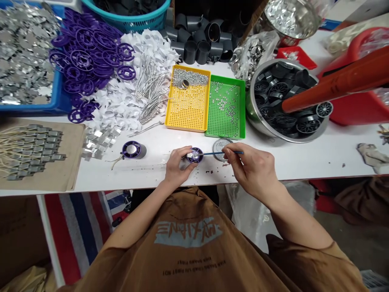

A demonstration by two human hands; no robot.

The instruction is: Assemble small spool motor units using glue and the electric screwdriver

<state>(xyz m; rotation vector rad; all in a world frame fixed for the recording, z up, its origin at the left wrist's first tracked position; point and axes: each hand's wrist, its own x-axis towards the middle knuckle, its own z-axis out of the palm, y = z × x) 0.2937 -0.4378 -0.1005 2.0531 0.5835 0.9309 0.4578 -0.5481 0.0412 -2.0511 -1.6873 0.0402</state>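
Observation:
My left hand is closed round the sides of a small round part with a purple spoked ring on top. Silvery material shows in the middle of that ring. Pinched between thumb and fingers of my right hand is a thin blue stick, its pale tip over the ring's silvery centre. Whether the tip touches cannot be told. Just behind my right fingertips lies a shallow round grey dish, partly hidden. To the left, a dark cylinder with a purple ring and silver disc lies on the table, with thin wires beside it.
Yellow tray and green tray hold small metal pieces. A steel bowl of black parts stands right, under an orange tube. Purple rings, white pieces and wired grey blocks lie left.

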